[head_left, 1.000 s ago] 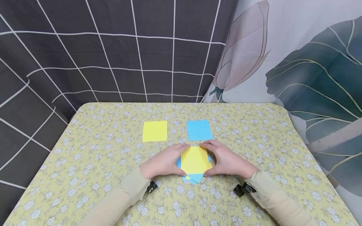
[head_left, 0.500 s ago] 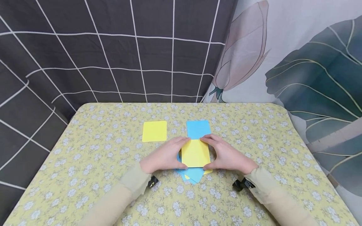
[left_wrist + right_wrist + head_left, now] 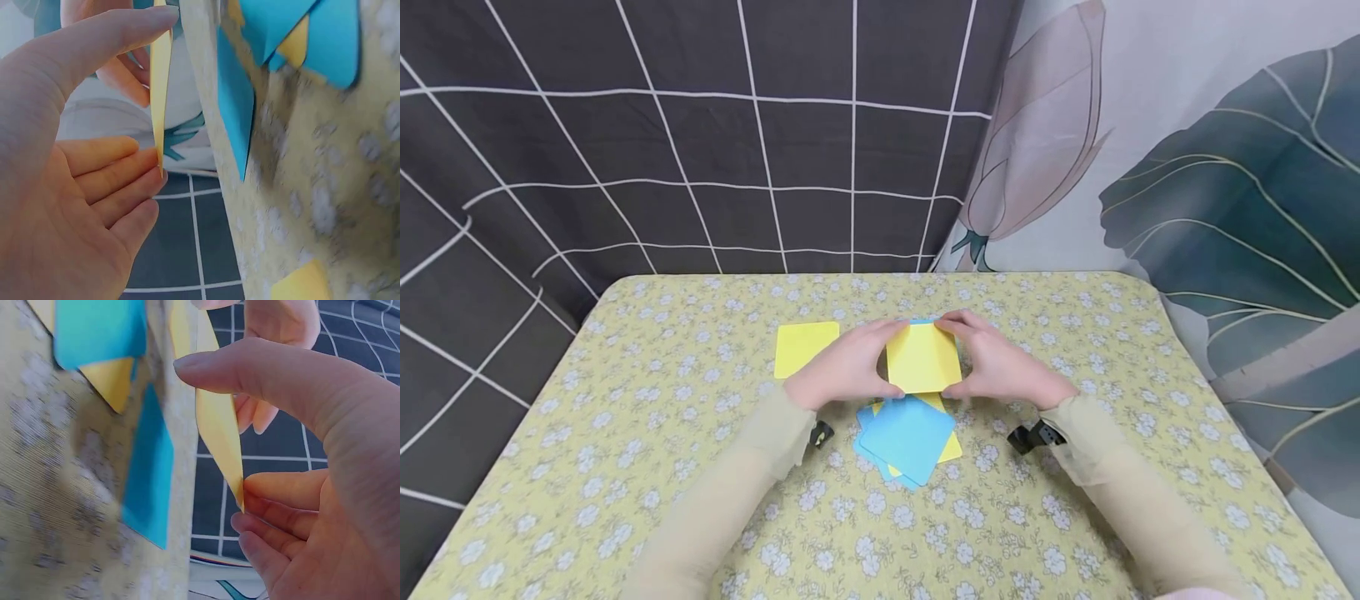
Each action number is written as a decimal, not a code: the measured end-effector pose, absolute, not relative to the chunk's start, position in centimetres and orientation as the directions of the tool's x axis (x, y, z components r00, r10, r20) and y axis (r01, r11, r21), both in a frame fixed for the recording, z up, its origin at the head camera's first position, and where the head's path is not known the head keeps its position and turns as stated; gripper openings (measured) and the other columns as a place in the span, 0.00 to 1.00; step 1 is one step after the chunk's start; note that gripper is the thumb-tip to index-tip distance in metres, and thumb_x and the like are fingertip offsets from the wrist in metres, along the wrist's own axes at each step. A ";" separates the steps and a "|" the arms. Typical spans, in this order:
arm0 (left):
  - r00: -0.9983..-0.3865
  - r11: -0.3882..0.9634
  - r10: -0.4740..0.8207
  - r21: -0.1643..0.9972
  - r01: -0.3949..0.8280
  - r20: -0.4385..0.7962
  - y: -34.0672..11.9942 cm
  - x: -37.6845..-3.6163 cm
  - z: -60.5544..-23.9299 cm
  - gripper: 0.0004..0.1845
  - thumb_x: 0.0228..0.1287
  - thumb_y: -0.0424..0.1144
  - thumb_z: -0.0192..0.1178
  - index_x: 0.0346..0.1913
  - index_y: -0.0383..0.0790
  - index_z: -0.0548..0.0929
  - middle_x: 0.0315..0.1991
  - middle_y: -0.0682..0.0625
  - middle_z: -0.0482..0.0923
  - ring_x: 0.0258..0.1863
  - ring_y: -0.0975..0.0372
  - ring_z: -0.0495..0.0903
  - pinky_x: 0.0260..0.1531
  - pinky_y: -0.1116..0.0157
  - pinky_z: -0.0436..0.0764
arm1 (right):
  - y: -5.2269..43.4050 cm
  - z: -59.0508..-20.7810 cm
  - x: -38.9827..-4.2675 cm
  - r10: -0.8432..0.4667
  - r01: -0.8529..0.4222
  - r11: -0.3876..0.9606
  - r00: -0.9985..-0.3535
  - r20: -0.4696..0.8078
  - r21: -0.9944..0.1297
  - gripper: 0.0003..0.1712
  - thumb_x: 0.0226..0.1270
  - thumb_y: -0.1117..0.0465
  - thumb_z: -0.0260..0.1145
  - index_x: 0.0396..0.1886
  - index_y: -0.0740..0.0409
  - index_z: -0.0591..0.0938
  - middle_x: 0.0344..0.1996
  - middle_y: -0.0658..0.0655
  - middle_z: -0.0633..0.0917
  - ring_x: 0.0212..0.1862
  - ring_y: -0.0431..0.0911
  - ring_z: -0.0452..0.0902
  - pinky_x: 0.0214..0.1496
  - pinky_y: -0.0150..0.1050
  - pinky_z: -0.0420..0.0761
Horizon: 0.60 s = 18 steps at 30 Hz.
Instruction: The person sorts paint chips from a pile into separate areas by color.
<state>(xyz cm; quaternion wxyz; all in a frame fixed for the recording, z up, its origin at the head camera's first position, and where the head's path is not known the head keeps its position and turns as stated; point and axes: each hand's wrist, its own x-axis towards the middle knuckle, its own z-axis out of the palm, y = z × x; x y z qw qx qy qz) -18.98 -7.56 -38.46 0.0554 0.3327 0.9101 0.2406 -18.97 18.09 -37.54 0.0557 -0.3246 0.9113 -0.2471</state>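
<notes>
Floral table (image 3: pixel 1075 517), grid curtain (image 3: pixel 700 133)

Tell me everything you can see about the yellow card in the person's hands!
The yellow card is a thin, flat square with rounded corners, plain on the side that shows, and looks like stiff paper. It is lifted off the table, above the single blue card. The left hand and the right hand hold it by its side edges between thumbs and fingertips. In the wrist views it shows edge-on, as a thin sliver.
</notes>
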 end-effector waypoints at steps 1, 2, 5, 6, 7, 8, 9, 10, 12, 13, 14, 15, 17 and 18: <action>-0.773 0.659 0.631 0.479 0.579 0.065 -7.6 -19.3 -38.3 0.54 0.50 0.48 0.80 0.77 0.34 0.63 0.74 0.44 0.66 0.72 0.53 0.65 0.70 0.60 0.66 | 18.0 -37.3 -19.3 -0.618 -0.563 0.667 -0.784 0.060 -0.487 0.58 0.43 0.57 0.86 0.73 0.71 0.67 0.69 0.64 0.68 0.67 0.58 0.68 0.68 0.53 0.73; -0.774 0.658 0.630 0.482 0.579 0.069 -7.7 -19.6 -38.2 0.54 0.49 0.48 0.80 0.77 0.34 0.63 0.74 0.44 0.66 0.72 0.53 0.64 0.70 0.59 0.66 | 17.9 -37.1 -19.6 -0.616 -0.563 0.667 -0.785 0.063 -0.487 0.58 0.43 0.57 0.86 0.73 0.71 0.67 0.69 0.64 0.68 0.67 0.58 0.68 0.68 0.52 0.73; -0.776 0.659 0.626 0.479 0.580 0.080 -8.3 -20.5 -37.6 0.54 0.49 0.46 0.81 0.77 0.33 0.63 0.74 0.43 0.65 0.72 0.52 0.65 0.70 0.59 0.67 | 17.3 -36.5 -20.5 -0.614 -0.566 0.667 -0.786 0.073 -0.485 0.57 0.44 0.57 0.86 0.73 0.70 0.68 0.68 0.63 0.68 0.67 0.57 0.67 0.68 0.52 0.73; -0.779 0.663 0.622 0.475 0.579 0.081 -8.6 -20.7 -37.3 0.55 0.49 0.46 0.81 0.77 0.33 0.63 0.74 0.42 0.65 0.72 0.52 0.65 0.70 0.58 0.67 | 17.0 -36.3 -20.8 -0.615 -0.570 0.664 -0.785 0.081 -0.484 0.57 0.44 0.57 0.86 0.73 0.70 0.68 0.68 0.63 0.68 0.67 0.57 0.67 0.67 0.52 0.74; -0.782 0.666 0.618 0.474 0.577 0.083 -8.9 -20.9 -37.0 0.55 0.49 0.45 0.81 0.77 0.33 0.63 0.74 0.42 0.65 0.72 0.51 0.64 0.70 0.57 0.67 | 16.7 -36.0 -21.1 -0.614 -0.572 0.663 -0.785 0.088 -0.482 0.57 0.45 0.56 0.86 0.73 0.70 0.68 0.68 0.63 0.69 0.67 0.57 0.67 0.67 0.52 0.74; -0.786 0.673 0.612 0.467 0.573 0.083 -9.2 -21.1 -36.7 0.55 0.49 0.45 0.81 0.77 0.33 0.62 0.74 0.42 0.64 0.72 0.51 0.64 0.70 0.57 0.67 | 16.4 -35.8 -21.4 -0.613 -0.577 0.663 -0.784 0.097 -0.477 0.57 0.45 0.55 0.86 0.73 0.70 0.68 0.67 0.62 0.69 0.67 0.56 0.66 0.66 0.51 0.74; -0.791 0.681 0.606 0.458 0.571 0.085 -9.6 -21.3 -36.4 0.55 0.49 0.45 0.81 0.77 0.33 0.62 0.74 0.42 0.65 0.72 0.51 0.64 0.69 0.56 0.68 | 16.0 -35.6 -21.6 -0.611 -0.581 0.665 -0.784 0.106 -0.470 0.57 0.45 0.54 0.86 0.73 0.69 0.69 0.68 0.62 0.69 0.67 0.56 0.66 0.66 0.51 0.74; -0.795 0.687 0.600 0.453 0.568 0.088 -10.0 -21.5 -36.1 0.55 0.49 0.45 0.81 0.77 0.33 0.63 0.74 0.42 0.65 0.72 0.51 0.64 0.69 0.56 0.68 | 15.6 -35.4 -21.9 -0.610 -0.584 0.664 -0.785 0.114 -0.467 0.57 0.44 0.54 0.86 0.73 0.69 0.69 0.68 0.62 0.69 0.67 0.56 0.66 0.66 0.51 0.74; -0.804 0.696 0.587 0.450 0.560 0.094 -10.9 -21.7 -35.5 0.54 0.48 0.45 0.81 0.76 0.32 0.64 0.74 0.41 0.66 0.72 0.50 0.64 0.70 0.54 0.67 | 14.7 -35.1 -22.4 -0.608 -0.592 0.668 -0.784 0.127 -0.451 0.58 0.44 0.52 0.87 0.73 0.67 0.69 0.68 0.61 0.70 0.67 0.55 0.67 0.66 0.50 0.74; -0.808 0.699 0.581 0.449 0.556 0.096 -11.3 -21.8 -35.3 0.54 0.48 0.44 0.81 0.76 0.32 0.64 0.73 0.41 0.66 0.72 0.49 0.65 0.69 0.54 0.68 | 14.2 -34.9 -22.6 -0.606 -0.591 0.671 -0.785 0.128 -0.447 0.58 0.44 0.51 0.87 0.73 0.67 0.69 0.67 0.60 0.70 0.67 0.54 0.68 0.66 0.49 0.75; -0.812 0.704 0.576 0.446 0.553 0.098 -11.9 -21.9 -35.1 0.54 0.47 0.44 0.81 0.76 0.32 0.64 0.73 0.41 0.66 0.72 0.49 0.65 0.69 0.53 0.68 | 13.6 -34.9 -22.9 -0.607 -0.594 0.671 -0.784 0.132 -0.443 0.58 0.43 0.51 0.87 0.73 0.66 0.70 0.67 0.59 0.70 0.66 0.54 0.68 0.66 0.49 0.74; -0.815 0.705 0.571 0.449 0.549 0.100 -12.4 -22.0 -34.9 0.54 0.46 0.43 0.81 0.76 0.31 0.65 0.73 0.40 0.66 0.72 0.49 0.65 0.70 0.52 0.67 | 13.1 -34.7 -23.1 -0.609 -0.597 0.671 -0.782 0.132 -0.440 0.58 0.43 0.50 0.87 0.73 0.66 0.70 0.67 0.59 0.70 0.66 0.53 0.68 0.67 0.49 0.74; -0.823 0.714 0.559 0.447 0.539 0.099 -13.5 -22.1 -34.4 0.54 0.44 0.41 0.80 0.75 0.32 0.65 0.73 0.40 0.67 0.72 0.49 0.65 0.70 0.51 0.67 | 11.9 -34.7 -23.5 -0.617 -0.604 0.660 -0.775 0.136 -0.447 0.58 0.43 0.50 0.86 0.73 0.66 0.70 0.67 0.59 0.70 0.66 0.53 0.68 0.67 0.49 0.73; -0.827 0.719 0.554 0.446 0.533 0.096 -14.0 -22.1 -34.3 0.54 0.44 0.41 0.80 0.76 0.32 0.65 0.73 0.40 0.66 0.72 0.48 0.65 0.70 0.51 0.67 | 11.2 -34.7 -23.7 -0.622 -0.607 0.653 -0.771 0.138 -0.453 0.58 0.43 0.50 0.86 0.73 0.67 0.70 0.67 0.59 0.70 0.66 0.53 0.68 0.67 0.48 0.73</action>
